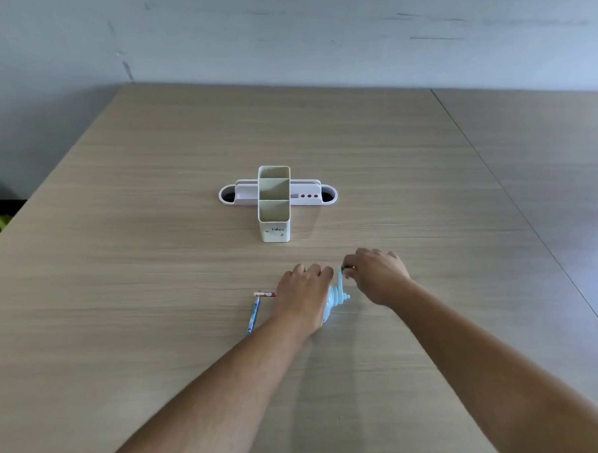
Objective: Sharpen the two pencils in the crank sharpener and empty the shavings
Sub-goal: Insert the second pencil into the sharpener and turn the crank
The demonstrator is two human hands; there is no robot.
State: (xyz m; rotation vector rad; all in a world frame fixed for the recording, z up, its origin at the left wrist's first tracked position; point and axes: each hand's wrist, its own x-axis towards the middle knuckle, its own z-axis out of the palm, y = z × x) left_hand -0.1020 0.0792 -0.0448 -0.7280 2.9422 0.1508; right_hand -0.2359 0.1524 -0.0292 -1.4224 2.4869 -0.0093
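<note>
The light-blue plastic crank sharpener point(333, 301) stands on the bench point(151, 288) near its front centre. The left hand point(303, 295) lies over the sharpener body from the left, its fingers point(309, 271) curled down around the top and closed on the body. The right hand point(377, 274) is just right of the sharpener, its fingers point(350, 268) pinched shut on the knob at the upper end of the blue crank arm point(340, 279). A white-and-red pencil point(264, 294) projects horizontally from under the left hand, pointing left; its other end is hidden by the hand. A blue patterned pencil point(253, 315) lies loose on the bench just below it, nearly at a right angle to it, their ends close together.

The bench is a light wood-grain laminate surface. A second matching surface point(534, 151) adjoins it on the right along a visible seam. Behind the sharpener, well apart, stands a cream-and-white plastic desk organiser point(274, 204) with three upright compartments across a low oblong tray. A pale scuffed wall point(299, 38) runs behind the bench.
</note>
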